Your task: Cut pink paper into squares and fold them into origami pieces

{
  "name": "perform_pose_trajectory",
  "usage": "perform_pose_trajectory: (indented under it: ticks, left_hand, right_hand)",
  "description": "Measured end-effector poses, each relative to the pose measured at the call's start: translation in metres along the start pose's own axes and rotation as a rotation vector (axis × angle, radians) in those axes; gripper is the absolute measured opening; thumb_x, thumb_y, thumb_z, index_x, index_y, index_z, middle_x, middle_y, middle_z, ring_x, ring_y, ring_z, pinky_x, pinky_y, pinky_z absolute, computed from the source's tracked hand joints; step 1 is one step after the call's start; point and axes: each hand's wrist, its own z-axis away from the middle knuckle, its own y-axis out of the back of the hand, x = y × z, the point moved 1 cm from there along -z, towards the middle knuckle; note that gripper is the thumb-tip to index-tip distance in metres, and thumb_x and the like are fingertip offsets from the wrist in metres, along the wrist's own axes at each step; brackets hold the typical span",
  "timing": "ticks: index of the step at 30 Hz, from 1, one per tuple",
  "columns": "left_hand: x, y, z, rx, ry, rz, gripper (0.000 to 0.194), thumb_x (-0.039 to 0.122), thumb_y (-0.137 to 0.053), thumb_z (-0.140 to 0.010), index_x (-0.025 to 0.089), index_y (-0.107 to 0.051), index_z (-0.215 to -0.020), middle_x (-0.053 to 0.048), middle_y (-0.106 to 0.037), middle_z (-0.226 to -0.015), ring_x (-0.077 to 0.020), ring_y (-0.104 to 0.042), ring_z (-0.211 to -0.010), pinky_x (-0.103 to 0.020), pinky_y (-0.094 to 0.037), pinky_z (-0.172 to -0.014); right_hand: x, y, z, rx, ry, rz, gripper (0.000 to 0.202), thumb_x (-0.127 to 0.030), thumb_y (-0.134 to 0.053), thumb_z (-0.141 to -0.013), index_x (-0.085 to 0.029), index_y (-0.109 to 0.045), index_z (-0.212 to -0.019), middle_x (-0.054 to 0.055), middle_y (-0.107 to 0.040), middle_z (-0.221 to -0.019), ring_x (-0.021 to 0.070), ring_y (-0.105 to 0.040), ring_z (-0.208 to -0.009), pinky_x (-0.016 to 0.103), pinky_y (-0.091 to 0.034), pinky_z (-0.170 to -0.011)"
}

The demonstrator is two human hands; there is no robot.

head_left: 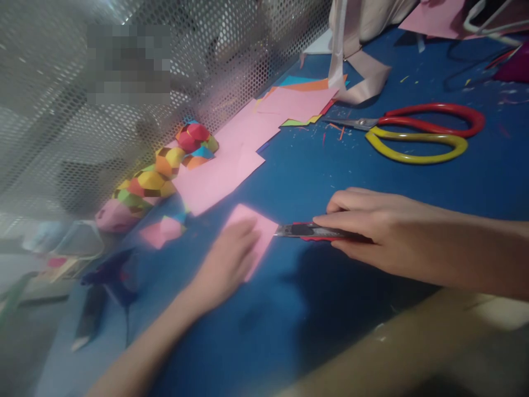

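My left hand (227,256) lies on a small piece of pink paper (268,229), its fingers stretched out over the sheet and somewhat blurred. Closed around a red and black utility knife (308,230), my right hand (367,223) keeps the thumb side along the handle. The knife's metal blade is out, and its tip meets the paper's right corner. Above my right hand, scissors (370,125) with one red and one yellow handle lie on the blue table (264,336).
Larger pink sheets (223,176) and a stack of coloured paper (297,99) lie along a perforated metal panel (248,60). Folded colourful paper shapes (155,179) stand at the left. A dark blue glue gun (111,275) is lower left. Pale ribbon (366,80) curls at the back.
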Motion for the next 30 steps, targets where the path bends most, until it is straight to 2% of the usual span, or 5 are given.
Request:
perform_pose_trajectory:
  ticks: [9, 15, 30]
  left_hand:
    - [0.003, 0.0, -0.002, 0.017, 0.036, 0.064, 0.032, 0.021, -0.04, -0.095, 0.016, -0.046, -0.126, -0.018, -0.046, -0.141, -0.025, -0.041, -0.133, -0.048, -0.037, -0.11]
    - [0.002, 0.0, -0.001, 0.013, 0.039, 0.083, 0.032, 0.022, -0.039, -0.095, 0.017, -0.044, -0.127, -0.017, -0.045, -0.142, -0.0253, -0.041, -0.134, -0.049, -0.037, -0.11]
    - [-0.001, -0.003, 0.0, 0.019, 0.003, 0.109, 0.03, 0.018, -0.036, -0.096, 0.018, -0.041, -0.126, -0.018, -0.045, -0.14, -0.0242, -0.039, -0.135, -0.051, -0.038, -0.109]
  right_hand:
    - [0.007, -0.008, 0.006, 0.077, 0.085, 0.052, 0.025, -0.018, -0.048, -0.085, -0.022, -0.065, -0.103, 0.005, -0.056, -0.085, 0.0194, -0.052, -0.078, 0.029, -0.037, -0.064]
    - [0.005, -0.011, 0.009, 0.088, 0.083, 0.049, 0.023, -0.019, -0.047, -0.088, -0.022, -0.064, -0.102, 0.005, -0.056, -0.087, 0.0182, -0.052, -0.077, 0.028, -0.037, -0.066]
    - [-0.003, -0.01, 0.01, 0.009, 0.069, 0.029, 0.016, -0.016, -0.05, -0.085, -0.02, -0.064, -0.092, 0.004, -0.054, -0.085, 0.0169, -0.051, -0.075, 0.027, -0.037, -0.063]
